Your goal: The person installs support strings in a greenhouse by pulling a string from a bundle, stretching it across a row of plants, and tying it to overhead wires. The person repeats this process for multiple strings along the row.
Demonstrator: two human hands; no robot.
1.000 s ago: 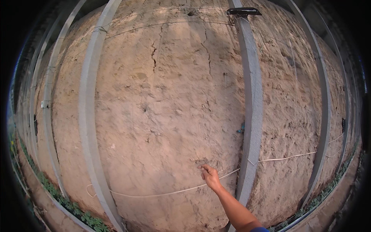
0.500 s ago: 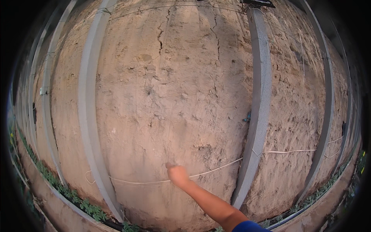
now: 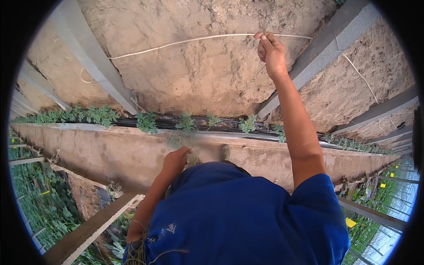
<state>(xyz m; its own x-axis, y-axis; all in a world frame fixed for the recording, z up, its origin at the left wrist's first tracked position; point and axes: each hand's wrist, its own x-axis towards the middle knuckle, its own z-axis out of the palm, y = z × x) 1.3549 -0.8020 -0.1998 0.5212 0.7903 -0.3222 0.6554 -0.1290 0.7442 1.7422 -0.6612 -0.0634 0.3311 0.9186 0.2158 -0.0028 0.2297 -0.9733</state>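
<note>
My right hand is raised to the earthen wall, its thumb and forefinger pinched together at the white cord strung along it. Whether the fingertips grip the cord or a thinner strand is too small to tell. My left hand is low in front of my body with its fingers curled closed. Thin, pale, tangled strands show blurred just beyond it; what the fingers hold is hidden. A bundle of thin string hangs at my left upper arm.
Slanting grey concrete posts stand against the wall. Small green plants grow in a row along black sheeting at its foot. Below me runs a narrow concrete path. Behind are a beam and dense greenery.
The view has tilted down from the wall to my body and path. My right hand is now nearer the right-hand post along the cord. My left hand has come into view.
</note>
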